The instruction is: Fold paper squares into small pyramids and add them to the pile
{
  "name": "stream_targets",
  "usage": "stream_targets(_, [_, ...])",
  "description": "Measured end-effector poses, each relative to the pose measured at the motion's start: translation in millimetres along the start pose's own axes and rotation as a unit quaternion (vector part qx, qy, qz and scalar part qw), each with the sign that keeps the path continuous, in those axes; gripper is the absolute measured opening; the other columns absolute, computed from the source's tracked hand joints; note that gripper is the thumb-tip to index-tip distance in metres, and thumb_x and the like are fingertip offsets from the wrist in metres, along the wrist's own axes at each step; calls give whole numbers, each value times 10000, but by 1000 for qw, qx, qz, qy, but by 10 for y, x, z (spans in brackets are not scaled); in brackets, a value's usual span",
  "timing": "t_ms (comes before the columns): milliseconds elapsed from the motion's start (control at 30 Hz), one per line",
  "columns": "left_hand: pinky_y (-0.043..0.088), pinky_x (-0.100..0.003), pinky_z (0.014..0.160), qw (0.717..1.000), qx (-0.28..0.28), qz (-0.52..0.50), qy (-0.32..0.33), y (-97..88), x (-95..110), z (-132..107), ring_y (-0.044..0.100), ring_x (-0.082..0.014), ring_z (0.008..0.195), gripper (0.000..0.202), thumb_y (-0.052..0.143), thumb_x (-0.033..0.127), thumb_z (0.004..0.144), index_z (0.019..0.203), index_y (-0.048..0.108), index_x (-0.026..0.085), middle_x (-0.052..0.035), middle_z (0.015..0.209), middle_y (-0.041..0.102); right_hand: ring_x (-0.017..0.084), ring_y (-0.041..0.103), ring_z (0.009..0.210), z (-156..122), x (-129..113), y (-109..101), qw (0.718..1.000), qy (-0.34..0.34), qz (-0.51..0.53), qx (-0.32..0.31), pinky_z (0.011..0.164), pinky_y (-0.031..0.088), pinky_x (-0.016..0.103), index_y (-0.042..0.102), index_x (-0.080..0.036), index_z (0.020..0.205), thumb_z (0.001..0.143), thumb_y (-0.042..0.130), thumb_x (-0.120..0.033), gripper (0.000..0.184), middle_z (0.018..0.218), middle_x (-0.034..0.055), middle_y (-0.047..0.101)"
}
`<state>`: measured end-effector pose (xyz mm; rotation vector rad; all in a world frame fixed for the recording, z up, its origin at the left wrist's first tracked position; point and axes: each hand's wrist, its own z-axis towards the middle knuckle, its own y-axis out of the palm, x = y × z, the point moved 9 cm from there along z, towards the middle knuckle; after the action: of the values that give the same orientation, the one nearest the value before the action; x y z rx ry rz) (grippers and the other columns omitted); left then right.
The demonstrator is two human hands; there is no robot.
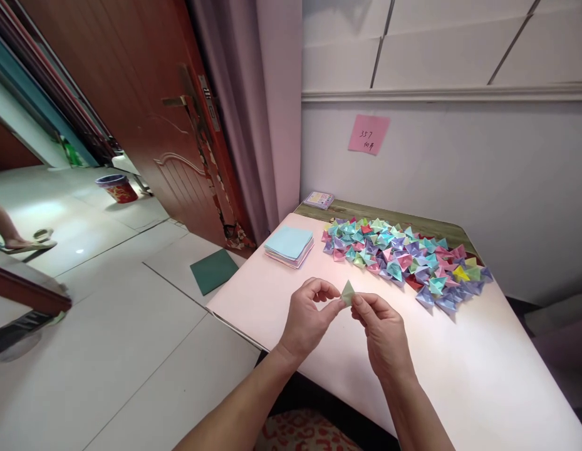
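I can read "357" on one pink wall note [368,134]; left hand [307,318] and right hand [385,331], each grip closed, pinch one pale-green folded paper [348,292] above the worktop [441,369]; beyond lie one paper stack [289,244] and countless folded pieces [394,270].

Looks like you're in a home rm: panelled wooden door [135,81] w/ lever handle [172,101] standing open on your L, purple curtain [241,88] beside it, pale tiled flr [131,363] running thru, patterned bin [122,191] out there, plus someone's bare leg [3,224].

Pink note [368,134]: prob. "357"; 2nd line illeg.
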<state>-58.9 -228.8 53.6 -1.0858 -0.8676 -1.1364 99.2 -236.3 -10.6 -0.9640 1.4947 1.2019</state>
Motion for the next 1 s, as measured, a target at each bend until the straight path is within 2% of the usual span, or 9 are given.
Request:
stream_targets(233, [418,-276,704,1000,5,-3,10,11,73,-11,496,-143,713,174,728,295,739,696,600,184,-8,743,581,153,503,677,-28,-127,-13,998,-45,-22,24,655,433,292,734,-198,783,725,757,-454,263,680,3,596])
stream_targets(333, [407,-260,666,995,-31,-87,-48,97,-4,-18,481,-123,674,207,755,308,711,697,599,172,8,713,568,174,576,719,-56,-180,-8,996,-79,-28,37,701,476,320,732,-200,815,739,752,-433,245,743,23,668])
stream_targets(433, [370,-237,598,973,-78,-186,-114,209,-109,-49,443,-95,602,232,765,350,710,766,654,154,34,639,517,201,623,787,-138,-333,11,983,-158,-81,55,737,490,340,736,-205,853,767,740,-397,210,827,47,702])
stream_targets(567, [341,-226,572,960,-87,-229,-134,199,-155,-87,412,-77,567,245,738,385,754,785,683,148,40,603,498,196,614,768,-292,-547,49,955,-244,-160,56,697,480,321,740,-218,853,793,723,-358,153,820,49,693])
stream_targets(633, [355,-225,578,945,-116,-264,-156,223,-168,-124,436,-79,569,259,712,398,784,754,663,146,28,606,524,189,610,747,-287,-518,82,968,-207,-139,1,682,485,312,736,-218,866,794,718,-378,176,814,46,690])
stream_targets(700, [376,-226,583,930,-150,-283,-177,246,-168,-164,467,-83,567,276,715,409,782,750,648,144,15,606,553,178,603,714,-252,-422,101,985,-130,-93,-58,672,495,306,729,-215,910,814,685,-427,237,785,40,674])
stream_targets(800, [422,-237,606,916,-199,-287,-199,276,-140,-213,538,-100,592,303,731,430,764,755,623,146,-11,665,610,157,567,647,-209,-314,87,993,-39,-47,-102,643,494,296,706,-215,1049,816,673,-466,344,698,14,621])
stream_targets(867, [448,-244,621,913,-220,-280,-200,290,-102,-228,574,-112,621,309,726,435,768,761,610,149,-22,709,628,147,545,633,-194,-295,91,992,-15,-41,-121,633,488,287,708,-209,1049,783,712,-460,366,681,8,612])
stream_targets(1000, [495,-266,665,928,-218,-249,-172,288,-25,-209,609,-129,666,300,714,425,781,775,610,144,-21,738,626,143,546,628,-192,-317,100,991,-15,-43,-126,599,492,275,713,-196,859,738,754,-451,285,716,23,644])
